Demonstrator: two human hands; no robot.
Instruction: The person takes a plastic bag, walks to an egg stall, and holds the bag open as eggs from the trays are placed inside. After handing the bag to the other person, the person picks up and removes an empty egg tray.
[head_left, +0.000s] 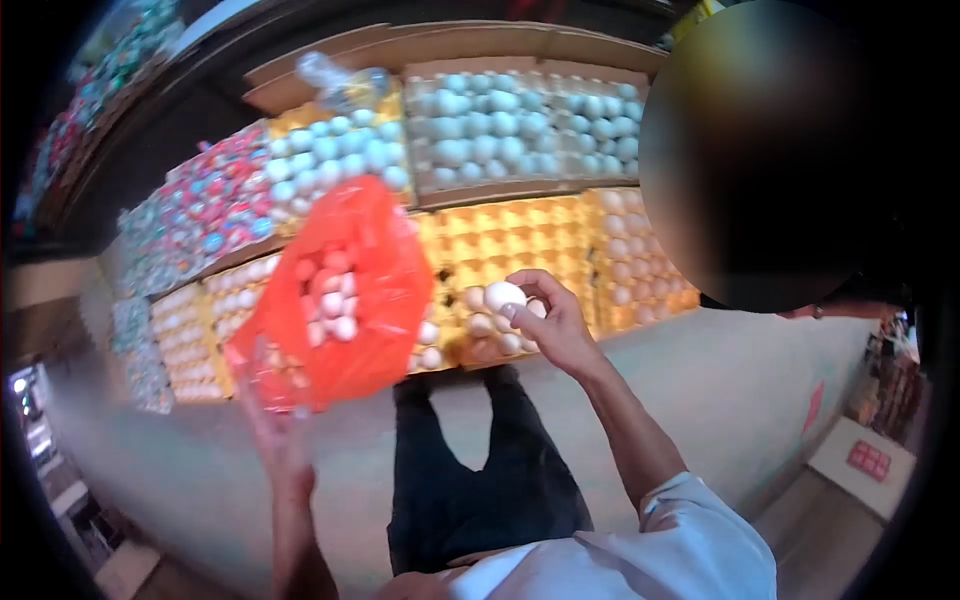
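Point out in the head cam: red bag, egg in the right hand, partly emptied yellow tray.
Red bag [382, 285]: head view, on the inner wall right of the eggs inside.
Held egg [502, 295]: head view, middle of its visible shell.
Yellow tray [518, 238]: head view, on the bare cups.

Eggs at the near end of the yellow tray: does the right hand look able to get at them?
Probably yes: the right hand is right by the tray eggs, with no lid visible, though its fingers already hold a white egg.
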